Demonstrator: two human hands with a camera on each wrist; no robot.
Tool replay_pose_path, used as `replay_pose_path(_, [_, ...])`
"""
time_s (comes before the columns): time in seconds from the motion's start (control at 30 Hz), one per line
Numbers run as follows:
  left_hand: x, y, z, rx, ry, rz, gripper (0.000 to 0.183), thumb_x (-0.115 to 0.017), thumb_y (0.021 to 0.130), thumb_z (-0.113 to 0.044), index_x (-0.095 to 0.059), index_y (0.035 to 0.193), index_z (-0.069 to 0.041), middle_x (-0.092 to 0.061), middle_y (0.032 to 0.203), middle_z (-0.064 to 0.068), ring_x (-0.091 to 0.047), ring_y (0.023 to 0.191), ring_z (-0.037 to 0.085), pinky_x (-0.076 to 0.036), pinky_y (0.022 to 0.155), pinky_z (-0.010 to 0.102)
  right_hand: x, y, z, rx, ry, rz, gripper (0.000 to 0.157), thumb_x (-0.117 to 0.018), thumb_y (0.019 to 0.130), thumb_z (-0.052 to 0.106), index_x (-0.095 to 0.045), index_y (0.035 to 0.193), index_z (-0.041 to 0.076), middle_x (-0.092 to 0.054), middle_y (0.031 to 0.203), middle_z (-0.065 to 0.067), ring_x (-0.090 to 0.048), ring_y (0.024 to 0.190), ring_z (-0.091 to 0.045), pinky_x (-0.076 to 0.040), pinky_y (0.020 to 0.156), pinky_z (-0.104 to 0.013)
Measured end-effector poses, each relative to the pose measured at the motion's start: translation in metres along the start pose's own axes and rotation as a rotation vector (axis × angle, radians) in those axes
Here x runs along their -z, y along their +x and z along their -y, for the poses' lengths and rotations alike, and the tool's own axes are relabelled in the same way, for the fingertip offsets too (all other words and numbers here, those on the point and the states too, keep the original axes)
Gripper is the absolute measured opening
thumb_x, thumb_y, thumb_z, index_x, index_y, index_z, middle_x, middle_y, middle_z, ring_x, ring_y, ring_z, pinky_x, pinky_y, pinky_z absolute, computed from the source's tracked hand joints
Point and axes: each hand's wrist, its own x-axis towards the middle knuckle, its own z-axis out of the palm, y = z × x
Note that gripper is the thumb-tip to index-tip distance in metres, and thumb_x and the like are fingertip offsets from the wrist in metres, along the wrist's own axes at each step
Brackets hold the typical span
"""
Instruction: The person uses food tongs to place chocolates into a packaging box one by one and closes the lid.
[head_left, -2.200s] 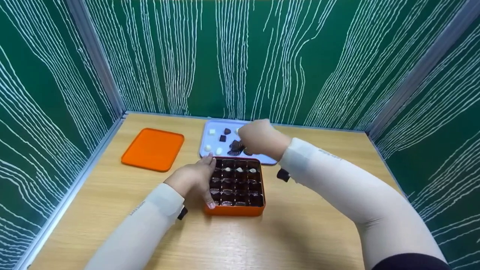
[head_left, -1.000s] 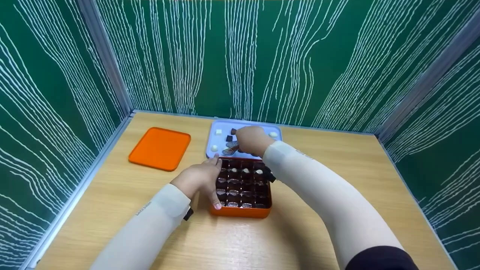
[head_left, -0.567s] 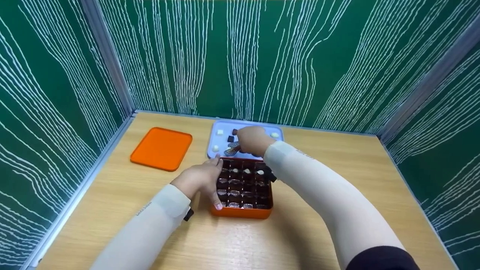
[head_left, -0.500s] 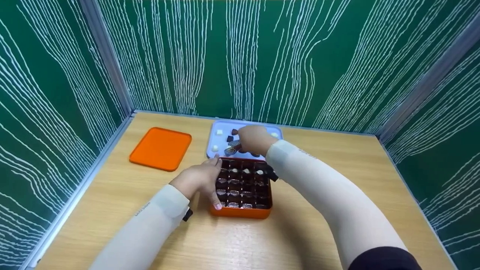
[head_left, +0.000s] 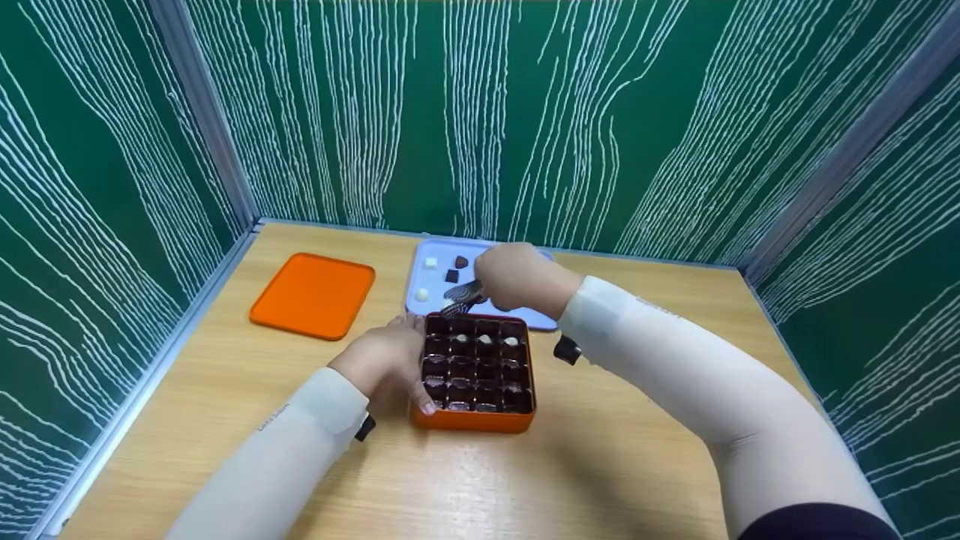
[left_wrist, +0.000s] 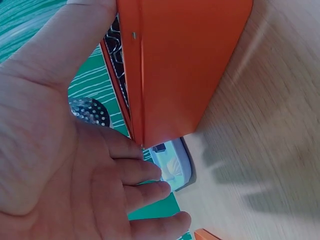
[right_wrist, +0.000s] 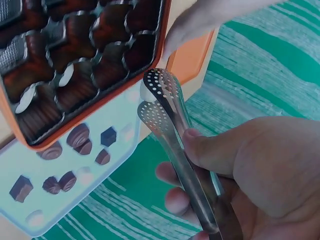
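My left hand (head_left: 386, 356) lies along the left side of an orange box (head_left: 476, 421), thumb at the front corner and fingers near the back corner. In the left wrist view its fingers are extended. The box's brown insert (head_left: 474, 371) has several compartments, with white chocolates (head_left: 485, 340) in one row. My right hand (head_left: 525, 277) grips metal tongs (right_wrist: 175, 145) with perforated ends. Between those ends shows a white chocolate (right_wrist: 146, 93), partly hidden. The tongs' ends hover by the box's back left corner, above the near edge of a pale blue tray (head_left: 414, 285).
Dark and white chocolates are spread over the tray, among them a dark square one (head_left: 451, 276) and a white one (head_left: 430, 263). An orange lid (head_left: 313, 296) lies at the left on the wooden table (head_left: 615, 420). Green walls (head_left: 570, 150) stand behind and at both sides.
The tongs have come off the tray toward the box's back left corner, with a white chocolate between their ends. My right wrist has swung rightward. The left hand stays at the box.
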Motion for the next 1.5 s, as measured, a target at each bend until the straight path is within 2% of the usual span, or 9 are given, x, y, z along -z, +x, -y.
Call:
replay_pose_path(0.23, [-0.001,-0.002,0.001,0.009,-0.017,-0.004,0.164,-0.108,0.064,-0.059,-0.011,0.18,0.004,-0.01,0.189,0.028,-0.014,0.178,0.045,-0.024,0.145,0.058,-0.003,0.001,0.021,0.089,-0.083,0.01,0.017,-0.067,0.112,0.017,-0.078,0.102,0.008,-0.076,0.089,-0.005,-0.062,0.071,-0.018,-0.069,0.071,-0.035])
replay_pose_path(0.6, [-0.002,-0.003,0.001,0.006,-0.031,-0.029,0.166,-0.109,0.061,-0.06,-0.013,0.18,0.003,-0.017,0.188,0.031,-0.026,0.174,0.048,-0.029,0.143,0.061,0.0,0.006,0.037,0.075,-0.131,0.064,0.011,-0.065,0.11,0.011,-0.075,0.108,0.007,-0.074,0.089,-0.007,-0.061,0.072,-0.019,-0.071,0.077,-0.039])
replay_pose_path(0.87, [-0.003,-0.004,0.0,0.021,-0.051,-0.028,0.165,-0.11,0.061,-0.057,-0.013,0.18,0.002,-0.02,0.187,0.031,-0.029,0.172,0.048,-0.03,0.143,0.06,0.004,0.012,0.046,0.067,-0.187,0.08,0.017,-0.06,0.113,0.012,-0.069,0.099,0.009,-0.055,0.073,-0.001,-0.053,0.065,-0.016,-0.072,0.074,-0.039])
replay_pose_path(1.13, [-0.002,0.002,-0.001,0.026,-0.009,-0.022,0.166,-0.112,0.06,-0.058,-0.016,0.179,0.006,-0.026,0.185,0.032,-0.032,0.172,0.045,-0.035,0.141,0.058,0.018,0.016,0.055,0.075,-0.263,0.107,0.038,-0.056,0.112,0.009,-0.043,0.077,0.017,-0.038,0.069,0.004,-0.036,0.063,-0.012,-0.036,0.053,-0.029])
replay_pose_path(1.2, [-0.002,0.003,-0.001,0.031,-0.001,-0.015,0.167,-0.112,0.06,-0.059,-0.014,0.179,0.005,-0.025,0.186,0.032,-0.032,0.172,0.045,-0.034,0.141,0.057,0.021,0.017,0.057,0.074,-0.276,0.129,0.037,-0.056,0.113,0.01,-0.045,0.078,0.017,-0.039,0.07,0.004,-0.037,0.064,-0.012,-0.049,0.058,-0.028])
replay_pose_path(1.27, [-0.002,0.004,0.0,0.034,0.002,-0.017,0.168,-0.112,0.059,-0.059,-0.015,0.179,0.005,-0.027,0.184,0.033,-0.036,0.17,0.046,-0.037,0.14,0.057,0.024,0.019,0.06,0.066,-0.289,0.155,0.03,-0.055,0.114,0.01,-0.059,0.084,0.013,-0.053,0.074,0.002,-0.054,0.068,-0.014,-0.067,0.078,-0.036])
replay_pose_path(1.37, [-0.003,0.004,0.0,0.043,-0.009,-0.027,0.168,-0.113,0.057,-0.059,-0.017,0.18,0.003,-0.033,0.181,0.033,-0.044,0.165,0.046,-0.042,0.137,0.057,0.027,0.024,0.066,0.05,-0.324,0.201,0.027,-0.054,0.116,0.013,-0.064,0.09,0.012,-0.057,0.078,0.001,-0.059,0.072,-0.016,-0.07,0.092,-0.043])
replay_pose_path(1.43, [-0.003,0.003,0.0,0.041,-0.017,-0.038,0.166,-0.114,0.056,-0.058,-0.02,0.18,0.002,-0.038,0.179,0.033,-0.048,0.161,0.046,-0.045,0.135,0.057,0.027,0.027,0.071,0.044,-0.351,0.218,0.031,-0.052,0.117,0.013,-0.06,0.086,0.014,-0.052,0.075,0.002,-0.054,0.067,-0.015,-0.062,0.074,-0.034])
replay_pose_path(1.5, [-0.002,0.002,0.0,0.035,-0.025,-0.048,0.164,-0.114,0.056,-0.057,-0.024,0.179,0.002,-0.042,0.176,0.032,-0.051,0.159,0.045,-0.047,0.134,0.057,0.027,0.029,0.073,0.048,-0.378,0.217,0.039,-0.051,0.116,0.012,-0.045,0.078,0.019,-0.035,0.07,0.004,-0.033,0.062,-0.012,-0.04,0.057,-0.028])
